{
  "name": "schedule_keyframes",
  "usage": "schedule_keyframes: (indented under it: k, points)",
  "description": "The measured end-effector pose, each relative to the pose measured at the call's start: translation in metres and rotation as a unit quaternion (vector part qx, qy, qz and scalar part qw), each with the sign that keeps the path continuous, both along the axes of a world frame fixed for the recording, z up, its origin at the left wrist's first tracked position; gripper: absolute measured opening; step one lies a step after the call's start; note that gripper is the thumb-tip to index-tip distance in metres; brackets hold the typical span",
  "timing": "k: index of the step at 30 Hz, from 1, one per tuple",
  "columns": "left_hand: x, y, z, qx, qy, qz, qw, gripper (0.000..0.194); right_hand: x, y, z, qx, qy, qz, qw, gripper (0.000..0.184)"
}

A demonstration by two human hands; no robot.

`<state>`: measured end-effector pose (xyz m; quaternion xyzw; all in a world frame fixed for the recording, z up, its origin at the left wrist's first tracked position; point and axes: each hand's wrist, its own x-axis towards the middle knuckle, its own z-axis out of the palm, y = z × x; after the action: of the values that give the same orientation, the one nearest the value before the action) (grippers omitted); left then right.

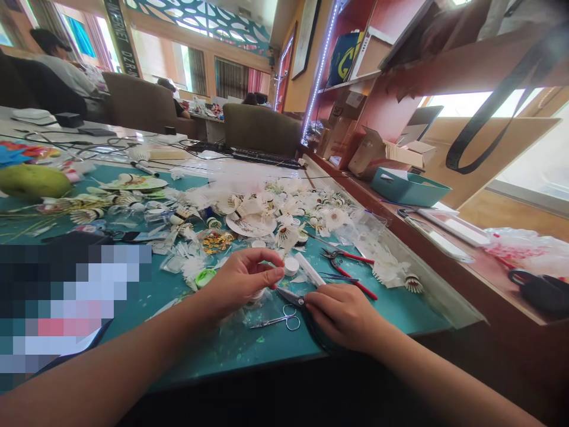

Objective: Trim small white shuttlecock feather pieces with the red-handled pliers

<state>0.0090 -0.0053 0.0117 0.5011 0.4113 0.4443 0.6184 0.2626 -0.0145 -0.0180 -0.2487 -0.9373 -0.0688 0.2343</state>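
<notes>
My left hand (246, 274) is closed in a pinch, thumb against index finger, above the green mat. Whatever lies between those fingertips is too small to make out. A white feather flower (287, 234) shows just beyond them. My right hand (342, 314) is wrapped round the dark handles of a pair of scissors (291, 296), whose blades point left toward the left fingertips. Below the blades lie small silver scissors (280, 320). A white round lid (291, 266) and a white strip (310, 270) sit just behind the two hands.
Red-handled pliers (355, 276) lie right of my hands. Shuttlecocks (413, 283), feathers and a white plate (251, 224) crowd the green mat (213, 356). Gold pieces (217, 242) and a green pot (205, 277) stand left. A teal box (409, 187) rests on the right ledge. People sit farther back.
</notes>
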Motion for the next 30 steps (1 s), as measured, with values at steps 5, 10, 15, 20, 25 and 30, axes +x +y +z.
schedule_keyframes:
  k: [5,10,15,20,25,30]
  points:
    - [0.0003,0.0003,0.0000,0.012,0.020,-0.014,1.000,0.038,-0.0006,-0.0010,0.0008,0.007,-0.004,0.003,1.000,0.022]
    - [-0.0001,-0.0004,-0.0005,0.027,0.021,-0.021,0.999,0.034,0.0001,-0.0008,0.0008,0.008,-0.008,0.008,1.000,0.023]
    - [-0.0003,-0.0008,0.0005,0.044,0.025,-0.018,0.999,0.029,0.0001,-0.0012,0.0005,0.020,-0.009,0.014,1.000,0.023]
    - [-0.0010,0.0001,-0.0009,0.075,0.021,-0.010,0.997,0.023,-0.0001,-0.0024,0.0017,0.031,-0.014,0.028,0.999,0.022]
    - [-0.0028,0.0017,-0.0058,0.114,0.008,0.023,0.993,0.017,0.0009,-0.0025,0.0033,0.034,-0.016,0.034,0.999,0.021]
    - [-0.0024,0.0015,-0.0068,0.140,-0.016,0.073,0.987,0.014,0.0000,-0.0019,0.0031,0.031,-0.018,0.033,0.999,0.021]
